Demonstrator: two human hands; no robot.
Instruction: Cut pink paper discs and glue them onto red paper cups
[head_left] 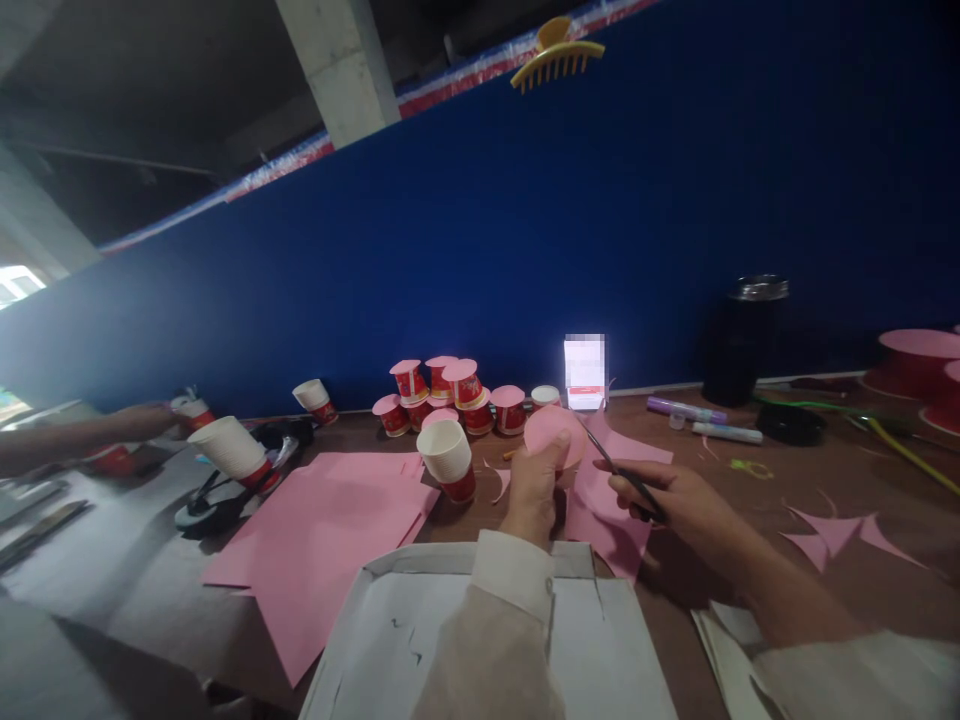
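Observation:
My left hand (534,488) is closed on a round pink paper disc (553,434), held upright above the brown table (750,520). My right hand (679,500) grips a pair of scissors (615,468) whose blades point up and left toward the disc's right edge. Under both hands lies a cut sheet of pink paper (607,500). A white and red paper cup (448,460) stands just left of my left hand.
Pink sheets (322,540) lie at the left, a white folder (450,640) in front. Paper-capped red cups (450,395) cluster by the blue wall. Markers (697,418), a black flask (742,340), pink scraps (840,530) sit right. Another person's hand (142,422) reaches in far left.

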